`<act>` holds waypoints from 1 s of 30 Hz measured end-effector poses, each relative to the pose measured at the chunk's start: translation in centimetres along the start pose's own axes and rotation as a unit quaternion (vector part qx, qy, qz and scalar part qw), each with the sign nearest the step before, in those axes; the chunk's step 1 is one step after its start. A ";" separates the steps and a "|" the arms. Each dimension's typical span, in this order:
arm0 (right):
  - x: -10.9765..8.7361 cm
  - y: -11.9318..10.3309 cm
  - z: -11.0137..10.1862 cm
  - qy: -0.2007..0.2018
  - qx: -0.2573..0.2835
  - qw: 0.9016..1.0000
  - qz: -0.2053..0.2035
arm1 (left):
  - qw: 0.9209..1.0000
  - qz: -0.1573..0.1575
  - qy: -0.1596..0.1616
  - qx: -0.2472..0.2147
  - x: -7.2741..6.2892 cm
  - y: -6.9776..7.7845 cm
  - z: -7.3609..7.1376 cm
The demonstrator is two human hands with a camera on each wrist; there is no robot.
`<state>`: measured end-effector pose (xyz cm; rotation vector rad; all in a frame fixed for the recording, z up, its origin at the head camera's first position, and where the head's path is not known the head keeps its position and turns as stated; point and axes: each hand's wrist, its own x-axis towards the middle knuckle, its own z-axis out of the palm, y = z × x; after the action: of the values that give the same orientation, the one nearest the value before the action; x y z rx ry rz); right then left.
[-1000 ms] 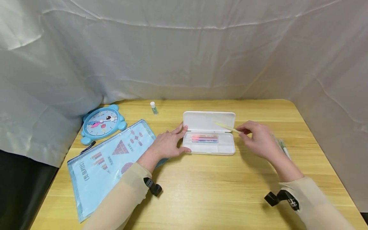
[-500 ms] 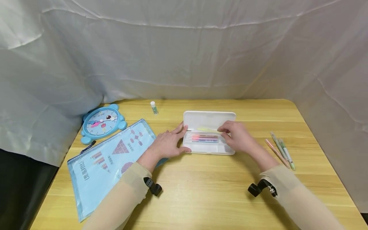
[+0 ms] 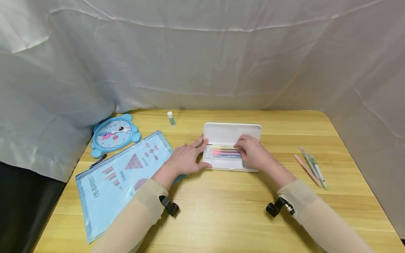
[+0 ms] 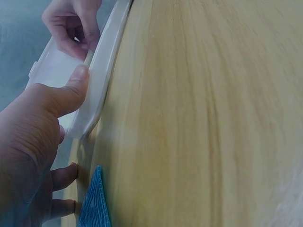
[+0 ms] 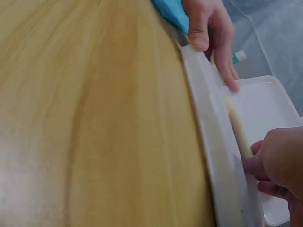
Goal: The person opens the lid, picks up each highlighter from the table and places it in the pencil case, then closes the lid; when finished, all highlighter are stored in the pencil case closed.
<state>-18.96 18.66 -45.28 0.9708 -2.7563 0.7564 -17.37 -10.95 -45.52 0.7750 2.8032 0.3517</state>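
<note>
A white pencil case [image 3: 218, 133] lies on the table with its lid folded back. My left hand [image 3: 184, 160] holds its left end, thumb at the near corner and fingers by the hinge side. Inside the case my right hand [image 3: 253, 151] pinches a yellow pen [image 5: 240, 135] near its right end. The pen lies along the back of the tray, beside several coloured pens [image 3: 225, 154]. In the left wrist view, the left thumb [image 4: 75, 87] rests on the case's rim.
Several pens [image 3: 311, 168] lie on the table at the right. A blue zip pouch [image 3: 120, 189] spreads out under the left forearm. Behind it sits a blue toy clock [image 3: 114, 135]. A small glue stick [image 3: 171, 118] stands near the back edge.
My right hand has carried the yellow pen leftward from beside the case and lowered it into the tray. The left hand has stayed on the case.
</note>
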 end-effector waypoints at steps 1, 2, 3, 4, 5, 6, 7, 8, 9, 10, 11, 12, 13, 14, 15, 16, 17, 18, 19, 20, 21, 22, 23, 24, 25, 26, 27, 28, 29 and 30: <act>-0.1 0.0 0.1 0.003 -0.003 1.000 -0.004 | 1.000 0.000 0.000 0.000 0.0 0.0 0.0; -0.2 -0.1 0.1 0.005 -0.004 1.000 -0.006 | 1.000 0.000 -0.001 0.001 0.0 0.0 0.0; -0.3 -0.1 0.1 0.007 -0.006 1.000 -0.008 | 1.000 0.000 -0.001 0.002 0.0 0.1 0.0; -0.3 -0.2 0.1 0.006 -0.008 1.000 -0.009 | 1.000 0.000 -0.001 0.003 0.0 0.1 0.0; -0.4 -0.3 0.1 0.005 -0.009 1.000 -0.010 | 1.000 0.000 -0.001 0.003 0.0 0.1 0.0; -0.5 -0.3 0.0 0.002 -0.010 1.000 -0.010 | 1.000 0.000 -0.002 0.003 0.0 0.1 0.0; -0.5 -0.4 0.0 -0.002 -0.010 1.000 -0.010 | 1.000 0.001 -0.002 0.003 0.0 0.1 0.0; -0.5 -0.4 -0.1 -0.007 -0.010 1.000 -0.009 | 1.000 0.001 -0.003 0.002 0.1 0.1 0.0; -0.5 -0.4 -0.2 -0.013 -0.012 1.000 -0.008 | 1.000 0.000 -0.003 0.003 0.0 0.1 0.0; -0.5 -0.4 -0.3 -0.019 -0.011 1.000 -0.007 | 1.000 0.000 -0.004 0.002 0.1 0.1 0.0; -0.5 -0.5 -0.4 -0.024 -0.010 1.000 -0.006 | 1.000 -0.001 -0.004 0.003 0.1 0.0 0.0; -0.4 -0.4 -0.4 -0.028 -0.009 1.000 -0.005 | 1.000 -0.002 -0.004 0.003 0.1 0.0 0.0; -0.4 -0.5 -0.5 -0.031 -0.009 0.999 -0.004 | 1.000 -0.003 -0.005 0.003 0.1 0.0 0.0; -0.3 -0.4 -0.5 -0.034 -0.012 0.999 -0.003 | 1.000 -0.004 -0.005 0.003 0.1 0.0 0.0; -0.3 -0.4 -0.5 -0.036 -0.016 0.999 -0.003 | 1.000 -0.005 -0.006 0.004 0.1 0.1 0.0; -0.2 -0.5 -0.5 -0.036 -0.020 0.999 -0.003 | 1.000 -0.005 -0.007 0.003 0.1 0.1 0.0; -0.2 -0.5 -0.5 -0.036 -0.026 0.999 -0.004 | 1.000 -0.006 -0.008 0.003 0.1 0.1 -0.1; -0.2 -0.6 -0.4 -0.034 -0.032 0.999 -0.005 | 1.000 -0.007 -0.008 0.003 0.1 0.1 -0.1; -0.1 -0.7 -0.4 -0.033 -0.039 0.999 -0.004 | 1.000 -0.007 -0.009 0.005 0.1 0.1 -0.1; -0.1 -0.7 -0.4 -0.030 -0.044 0.999 -0.003 | 1.000 -0.006 -0.007 0.006 0.1 0.1 0.0; -0.2 -0.8 -0.3 -0.027 -0.048 0.998 0.001 | 1.000 -0.005 -0.006 0.006 0.1 0.1 0.0; -0.2 -0.9 -0.3 -0.025 -0.049 0.998 0.004 | 1.000 -0.003 -0.003 0.007 0.1 0.1 0.0; -0.2 -0.9 -0.2 -0.022 -0.050 0.998 0.008 | 1.000 -0.002 -0.001 0.008 0.1 0.0 0.0; -0.2 -0.9 -0.2 -0.020 -0.049 0.999 0.012 | 1.000 -0.001 0.000 0.009 0.1 0.0 0.0; -0.2 -1.0 -0.2 -0.018 -0.047 0.999 0.015 | 1.000 0.000 0.003 0.008 0.1 0.0 0.1; -0.2 -0.9 -0.2 -0.017 -0.043 0.999 0.018 | 1.000 0.001 0.004 0.008 0.1 0.0 0.1; -0.2 -0.9 -0.2 -0.017 -0.039 0.999 0.019 | 1.000 0.001 0.005 0.007 0.1 0.0 0.1; -0.3 -0.9 -0.3 -0.017 -0.033 0.999 0.019 | 1.000 0.001 0.006 0.007 0.1 0.0 0.1; -0.3 -0.8 -0.4 -0.018 -0.027 0.999 0.020 | 1.000 0.001 0.006 0.006 0.1 0.0 0.1; -0.4 -0.8 -0.5 -0.018 -0.020 0.999 0.020 | 1.000 0.001 0.007 0.004 0.1 0.0 0.1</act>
<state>-18.20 18.63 -44.60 0.9340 -2.8176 0.6948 -17.41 -10.91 -45.64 0.7800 2.8189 0.3467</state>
